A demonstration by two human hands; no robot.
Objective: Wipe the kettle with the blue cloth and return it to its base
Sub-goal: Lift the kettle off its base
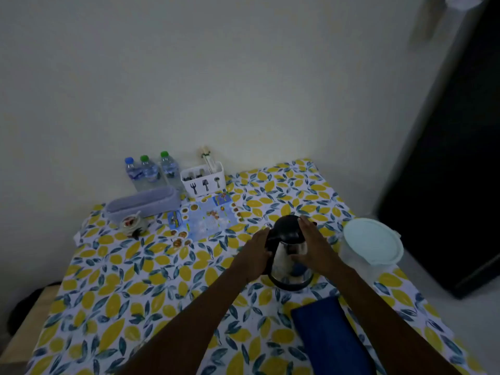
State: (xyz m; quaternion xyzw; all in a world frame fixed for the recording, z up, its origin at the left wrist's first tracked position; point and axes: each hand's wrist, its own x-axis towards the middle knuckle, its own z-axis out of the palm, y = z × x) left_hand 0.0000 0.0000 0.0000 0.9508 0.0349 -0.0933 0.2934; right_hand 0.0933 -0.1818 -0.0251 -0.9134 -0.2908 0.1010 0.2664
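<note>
No readable writing; white cutlery caddy (203, 180) shows only fork, knife, spoon icons. Our left grip (257, 253) wraps black handle of steel kettle with black lid (289, 255); right grip (311, 250) pressed flat on its side. Kettle upright on lemon-print surface (135, 280). Folded blue cloth (330, 336) lies nearer us, below right grip. Round lidded plastic tub (372, 243) just right; three water bottles (150, 170) far beyond.
</note>
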